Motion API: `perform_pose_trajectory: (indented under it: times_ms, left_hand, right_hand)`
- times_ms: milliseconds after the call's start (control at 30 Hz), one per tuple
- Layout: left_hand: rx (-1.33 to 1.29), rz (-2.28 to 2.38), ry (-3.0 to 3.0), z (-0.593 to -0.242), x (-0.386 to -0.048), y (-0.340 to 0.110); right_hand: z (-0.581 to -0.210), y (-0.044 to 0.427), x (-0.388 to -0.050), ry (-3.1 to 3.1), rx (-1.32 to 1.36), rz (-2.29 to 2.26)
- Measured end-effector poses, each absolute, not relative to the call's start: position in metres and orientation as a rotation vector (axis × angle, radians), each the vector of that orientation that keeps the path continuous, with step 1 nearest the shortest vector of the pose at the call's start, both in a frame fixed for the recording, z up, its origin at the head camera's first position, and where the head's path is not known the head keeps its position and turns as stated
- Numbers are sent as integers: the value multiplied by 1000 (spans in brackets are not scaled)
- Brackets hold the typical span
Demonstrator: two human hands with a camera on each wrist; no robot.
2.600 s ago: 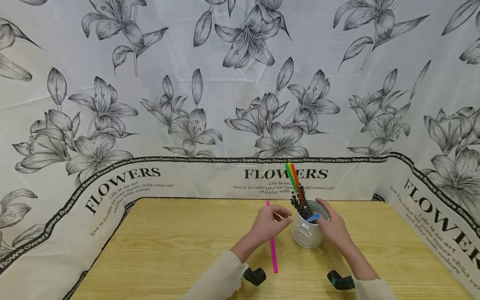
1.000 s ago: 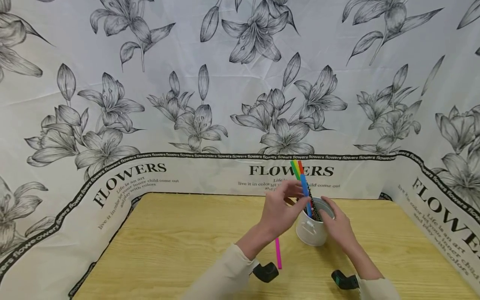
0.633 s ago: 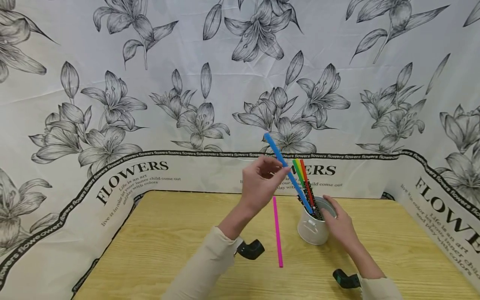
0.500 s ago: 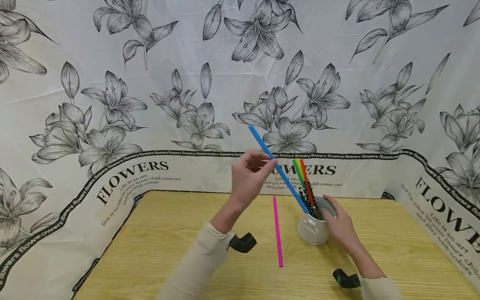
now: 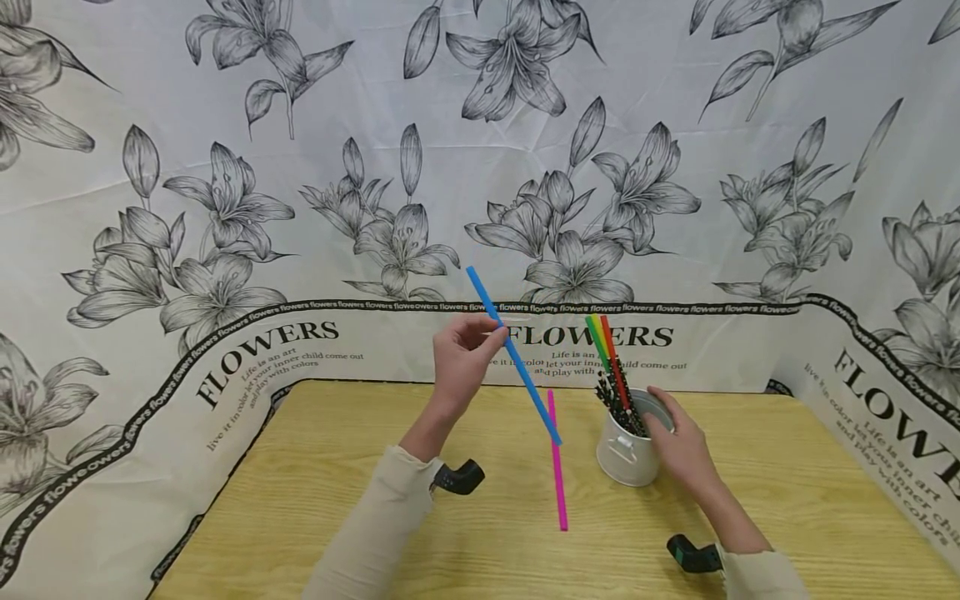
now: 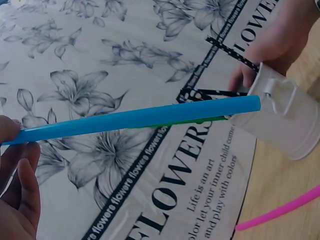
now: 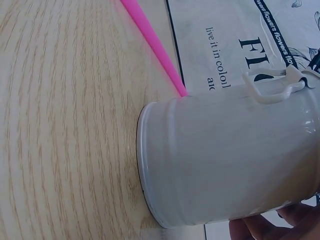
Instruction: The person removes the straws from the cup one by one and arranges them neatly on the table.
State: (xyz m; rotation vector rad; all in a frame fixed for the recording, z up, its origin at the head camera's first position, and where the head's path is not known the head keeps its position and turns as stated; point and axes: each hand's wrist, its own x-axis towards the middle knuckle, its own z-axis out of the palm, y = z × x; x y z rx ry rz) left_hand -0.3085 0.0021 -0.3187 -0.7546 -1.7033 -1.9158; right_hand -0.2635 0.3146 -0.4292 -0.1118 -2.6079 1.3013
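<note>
My left hand [image 5: 459, 360] pinches a blue drinking straw [image 5: 525, 375] between thumb and fingers near its upper part. The straw slants down to the right above the table, apart from the bucket; its lower end overlaps a pink straw [image 5: 560, 492] in the head view. That pink straw lies on the table between my hands. My right hand [image 5: 686, 446] grips the rim side of a small white metal bucket [image 5: 622, 467], which stands upright. Green, yellow and red straws [image 5: 598, 335] lean inside it among several black straws with white dots [image 5: 622, 412].
The wooden table [image 5: 322, 483] is bordered at the back and sides by a white cloth [image 5: 412, 350] printed with flowers and lettering. A wire handle [image 7: 272, 87] sits on the bucket's side. Black wrist-worn devices [image 5: 461, 477] show below both hands.
My left hand has drawn the blue straw out of the bucket and carried it left. My right hand stays on the bucket. The pink straw lies in place.
</note>
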Motion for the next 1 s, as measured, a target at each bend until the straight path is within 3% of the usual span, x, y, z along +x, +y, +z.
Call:
perform_pose_trajectory:
  times_ms: [167, 533, 1000]
  left_hand:
    - [-636, -1991, -1818, -356, -334, 3]
    - [-485, -2074, -2114, -423, -353, 11]
    - [-484, -2100, -2409, -466, -357, 26]
  right_hand:
    - [-430, 315, -264, -2594, -105, 1300]
    - [-431, 315, -264, -2580, -115, 1321]
    - [-432, 314, -263, -2565, -110, 1325]
